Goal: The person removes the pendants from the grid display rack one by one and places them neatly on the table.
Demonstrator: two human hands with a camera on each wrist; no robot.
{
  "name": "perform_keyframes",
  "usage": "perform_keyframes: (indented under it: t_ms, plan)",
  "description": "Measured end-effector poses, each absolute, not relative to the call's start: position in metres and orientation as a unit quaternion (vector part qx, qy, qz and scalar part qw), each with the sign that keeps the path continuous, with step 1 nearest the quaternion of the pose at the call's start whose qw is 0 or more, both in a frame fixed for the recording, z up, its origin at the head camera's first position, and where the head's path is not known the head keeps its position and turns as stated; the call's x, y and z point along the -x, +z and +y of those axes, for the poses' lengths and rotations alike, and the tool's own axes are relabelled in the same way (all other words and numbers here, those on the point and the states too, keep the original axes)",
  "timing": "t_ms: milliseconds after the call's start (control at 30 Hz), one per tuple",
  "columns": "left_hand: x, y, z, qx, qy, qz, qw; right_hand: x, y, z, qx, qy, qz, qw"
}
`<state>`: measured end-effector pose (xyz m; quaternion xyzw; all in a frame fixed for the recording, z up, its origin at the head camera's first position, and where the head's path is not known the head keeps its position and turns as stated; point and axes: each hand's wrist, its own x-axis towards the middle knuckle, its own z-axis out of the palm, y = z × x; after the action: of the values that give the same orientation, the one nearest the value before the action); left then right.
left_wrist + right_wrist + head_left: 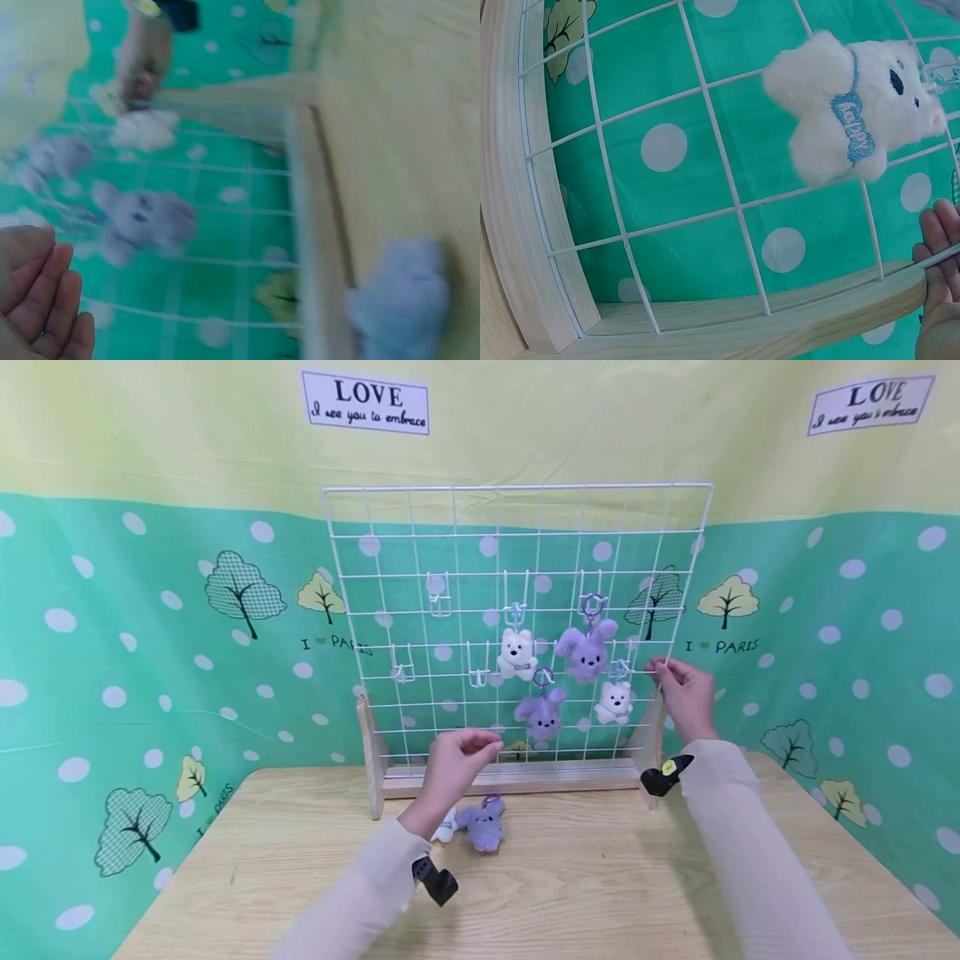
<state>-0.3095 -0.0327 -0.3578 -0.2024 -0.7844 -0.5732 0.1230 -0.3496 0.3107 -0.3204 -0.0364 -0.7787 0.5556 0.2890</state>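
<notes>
A white wire grid (pixel 517 487) carries hanging plush keychains: two purple ones (pixel 587 652) (pixel 543 715) and two white bears (pixel 517 654) (pixel 614 702). My right hand (pixel 686 697) grips the grid's right edge, beside the lower white bear (pixel 840 112); in the right wrist view the fingers (pixel 941 232) lie behind the edge wire. My left hand (pixel 457 768) is before the grid's lower part, holding nothing, thumb and index close together; the left wrist view shows its loosely bent fingers (pixel 56 307). Below it on the table lie a purple plush (pixel 483 827) and a partly hidden white one (pixel 446 828).
Bare hooks (pixel 440 603) (pixel 402 672) (pixel 478 677) hang on the grid's left and middle. A wooden stand (pixel 517 781) holds the grid on the wooden table (pixel 585 868). A green and yellow printed cloth (pixel 135 610) surrounds it behind and at the sides.
</notes>
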Motion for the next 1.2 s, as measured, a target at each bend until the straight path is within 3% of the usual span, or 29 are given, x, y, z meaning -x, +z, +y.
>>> perform_keyframes:
  t_ms: [233, 500, 867, 1200]
  plan:
    - [0.298, -0.292, -0.023, 0.233, -0.602, -0.745, 0.168, 0.349, -0.317, 0.313, 0.042, 0.56, -0.778, 0.283]
    - [0.311, -0.237, -0.003, 0.231, -0.579, -0.757, 0.196, 0.349, -0.316, 0.316, 0.039, 0.558, -0.777, 0.288]
    - [0.352, -0.227, 0.016, 0.156, -0.541, -0.796, 0.222, 0.347, -0.322, 0.312, 0.05, 0.565, -0.777, 0.273]
    - [0.359, -0.221, 0.027, 0.108, -0.533, -0.804, 0.242, 0.35, -0.321, 0.311, 0.041, 0.565, -0.776, 0.277]
